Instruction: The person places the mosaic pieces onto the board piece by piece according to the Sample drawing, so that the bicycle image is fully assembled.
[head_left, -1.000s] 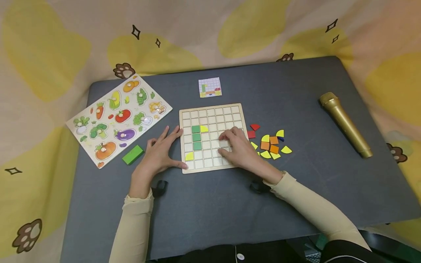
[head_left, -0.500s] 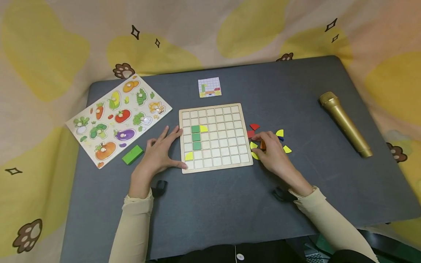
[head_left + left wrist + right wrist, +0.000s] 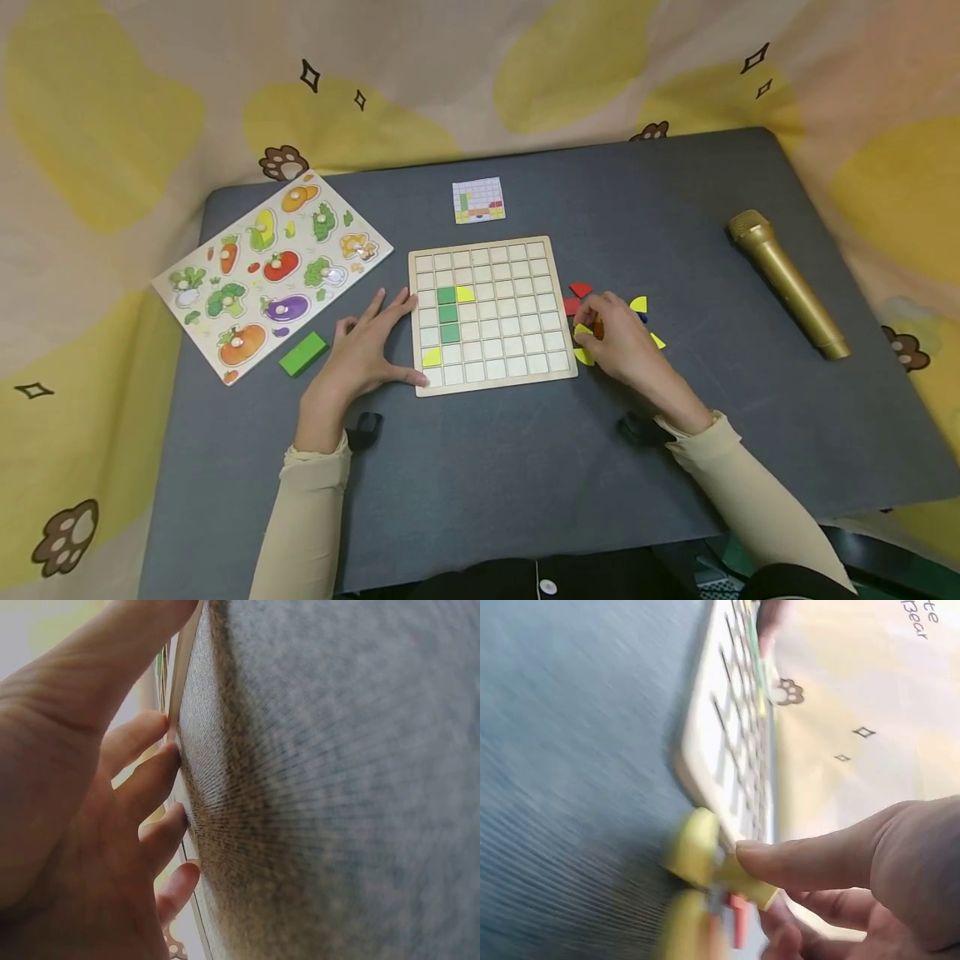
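My left hand (image 3: 360, 354) rests with spread fingers along the left side of the wooden grid board (image 3: 487, 243), its thumb at the near left corner. In the left wrist view the fingertips (image 3: 174, 817) touch the board's edge. Green squares (image 3: 448, 313) and two yellow quarter-round pieces (image 3: 465, 293) lie in the board's cells. Just off the board's right side, my right hand (image 3: 621, 346) pinches a yellow piece (image 3: 744, 881) between thumb and fingers. Loose yellow, red (image 3: 581, 289) and blue pieces lie about that hand, which partly covers an orange one.
A small printed pattern card (image 3: 478, 200) lies beyond the board. To the left are a vegetable puzzle board (image 3: 251, 292) and a green block (image 3: 303, 353). A gold microphone (image 3: 787, 283) lies at the right of the grey table (image 3: 480, 483).
My right hand has moved right, off the grid board to the loose pieces, and now pinches a yellow one. The left hand stays in place at the board's edge.
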The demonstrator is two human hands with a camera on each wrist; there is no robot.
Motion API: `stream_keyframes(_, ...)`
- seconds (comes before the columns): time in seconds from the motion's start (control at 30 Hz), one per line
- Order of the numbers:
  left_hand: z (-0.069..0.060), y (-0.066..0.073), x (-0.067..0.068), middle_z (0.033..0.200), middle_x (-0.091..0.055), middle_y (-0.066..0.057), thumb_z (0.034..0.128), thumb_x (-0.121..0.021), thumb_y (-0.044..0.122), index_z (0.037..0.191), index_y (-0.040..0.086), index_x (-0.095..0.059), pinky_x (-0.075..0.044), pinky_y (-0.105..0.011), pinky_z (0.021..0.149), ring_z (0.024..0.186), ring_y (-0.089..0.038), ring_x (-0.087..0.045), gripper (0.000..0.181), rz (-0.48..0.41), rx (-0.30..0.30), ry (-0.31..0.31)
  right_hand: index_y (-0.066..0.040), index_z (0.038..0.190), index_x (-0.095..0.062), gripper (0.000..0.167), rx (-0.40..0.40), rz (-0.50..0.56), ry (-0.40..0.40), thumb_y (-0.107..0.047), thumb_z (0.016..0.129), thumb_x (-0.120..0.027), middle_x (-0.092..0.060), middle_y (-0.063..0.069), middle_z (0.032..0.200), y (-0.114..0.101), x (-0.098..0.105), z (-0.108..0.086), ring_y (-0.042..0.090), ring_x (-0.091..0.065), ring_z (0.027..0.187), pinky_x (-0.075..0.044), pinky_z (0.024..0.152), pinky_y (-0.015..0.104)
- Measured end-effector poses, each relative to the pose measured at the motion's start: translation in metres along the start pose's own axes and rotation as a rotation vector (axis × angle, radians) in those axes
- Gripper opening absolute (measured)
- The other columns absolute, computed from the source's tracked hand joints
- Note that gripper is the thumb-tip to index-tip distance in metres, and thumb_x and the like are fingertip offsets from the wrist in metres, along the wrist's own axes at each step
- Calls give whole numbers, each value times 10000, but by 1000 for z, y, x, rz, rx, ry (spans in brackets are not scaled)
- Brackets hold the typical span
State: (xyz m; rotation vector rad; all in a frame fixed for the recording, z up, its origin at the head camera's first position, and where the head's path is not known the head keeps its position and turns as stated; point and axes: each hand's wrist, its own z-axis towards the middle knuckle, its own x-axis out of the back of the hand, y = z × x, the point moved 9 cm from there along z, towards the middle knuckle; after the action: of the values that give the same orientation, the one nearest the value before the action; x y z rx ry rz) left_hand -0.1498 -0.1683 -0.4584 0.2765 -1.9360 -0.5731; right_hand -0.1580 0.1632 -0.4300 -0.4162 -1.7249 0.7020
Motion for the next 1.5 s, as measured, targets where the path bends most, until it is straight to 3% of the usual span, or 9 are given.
stream_keyframes(0.13, -1, -1, 0, 1801, -118, 37, 630, -1024, 446, 1712, 224, -229, -106, -656, 1213, 1684, -295, 12, 1361, 0, 9, 3, -4, 1073, -697, 142, 54, 40, 43, 31, 939, -725, -605, 123, 921, -17, 5, 10, 259, -531, 785, -422, 725, 370)
stream_keyframes(0.3, 0, 0, 0, 1801, -119, 41, 635, -1021, 446, 1711, 224, -233, -106, -659, 1211, 1684, -292, 11, 1353, -2, 1, 4, -15, 1109, -796, 204, 213, 104, 82, 53, 926, -740, -700, 120, 960, -54, -8, 17, 236, -617, 799, -511, 746, 357)
stream_keyframes(0.47, 0, 0, -1, 1801, -122, 36, 641, -1019, 443, 1711, 219, -235, -108, -652, 1212, 1684, -297, 5, 1345, -7, -5, 8, -46, 1006, -770, 106, 259, 183, -31, 2, 914, -791, -763, 93, 973, -88, -43, 24, 201, -715, 863, -612, 811, 365)
stream_keyframes(0.67, -2, 1, -1, 1799, -151, 17, 654, -1004, 462, 1704, 206, -265, -144, -641, 1190, 1681, -321, -37, 1309, -3, -33, 27, -90, 914, -771, 58, 260, 161, -112, -69, 902, -824, -724, 33, 889, -112, -77, 33, 127, -661, 785, -538, 740, 277)
stream_keyframes(0.87, -2, 2, 0, 1799, -159, 14, 664, -999, 463, 1701, 203, -276, -139, -651, 1192, 1680, -325, -46, 1291, -10, -36, 33, -125, 941, -799, 35, 241, 120, -151, -127, 917, -824, -742, -16, 800, -118, -99, 36, 72, -633, 698, -491, 681, 255)
stream_keyframes(1.03, -2, 0, 0, 1799, -155, 10, 664, -998, 470, 1702, 203, -271, -138, -654, 1194, 1679, -331, -43, 1295, -6, -25, 28, -162, 884, -816, 47, 242, 39, -122, -129, 895, -847, -725, -46, 807, -122, -106, 36, 98, -599, 775, -472, 669, 273)
stream_keyframes(1.23, -2, 0, 1, 1798, -156, 12, 659, -1000, 467, 1703, 206, -270, -142, -649, 1192, 1680, -328, -42, 1300, -3, -21, 29, -171, 814, -806, 103, 263, -33, -95, -133, 896, -857, -669, -31, 821, -128, -108, 37, 144, -552, 822, -516, 709, 319)
stream_keyframes(1.5, -3, 1, 2, 1798, -155, 13, 657, -1004, 458, 1703, 206, -270, -138, -650, 1192, 1680, -322, -41, 1302, -5, -22, 31, -175, 826, -812, 85, 256, 4, -93, -157, 892, -863, -680, -49, 803, -116, -95, 32, 131, -536, 793, -468, 684, 308)
